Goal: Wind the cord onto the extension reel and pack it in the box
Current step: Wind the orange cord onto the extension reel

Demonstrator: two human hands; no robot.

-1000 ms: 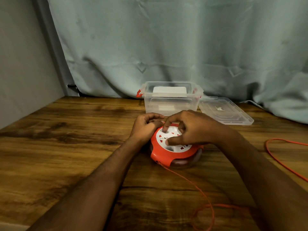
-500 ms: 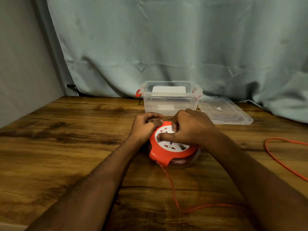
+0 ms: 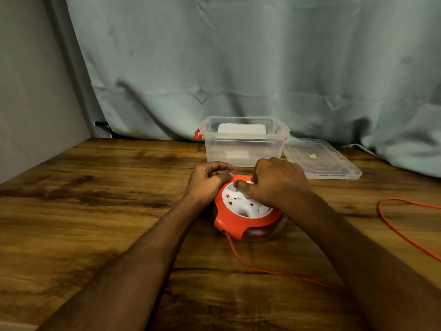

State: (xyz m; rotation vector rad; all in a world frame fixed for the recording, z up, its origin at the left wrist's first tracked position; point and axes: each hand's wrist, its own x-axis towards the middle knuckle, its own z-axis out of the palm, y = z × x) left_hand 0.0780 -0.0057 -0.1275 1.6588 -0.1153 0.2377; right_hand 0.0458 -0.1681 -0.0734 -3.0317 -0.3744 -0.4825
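Observation:
An orange extension reel (image 3: 241, 222) with a white socket face lies flat on the wooden table (image 3: 95, 211). My left hand (image 3: 207, 181) grips its upper left rim with curled fingers. My right hand (image 3: 276, 185) lies over the white face, fingers curled on the centre disc, thumb on its upper left edge. A thin orange cord (image 3: 262, 269) leaves the reel's front, runs right under my right forearm, and reappears as a loop (image 3: 393, 225) at the right edge. A clear plastic box (image 3: 243, 144) with red latches stands open behind the reel.
The box's clear lid (image 3: 319, 161) lies flat to the right of the box. A white block shows inside the box. A pale green curtain (image 3: 238, 68) hangs behind the table, and a grey wall (image 3: 31, 91) closes the left side.
My right hand has turned the white disc, its thumb moving up and to the left. The slack cord in front has been drawn in and now lies straighter.

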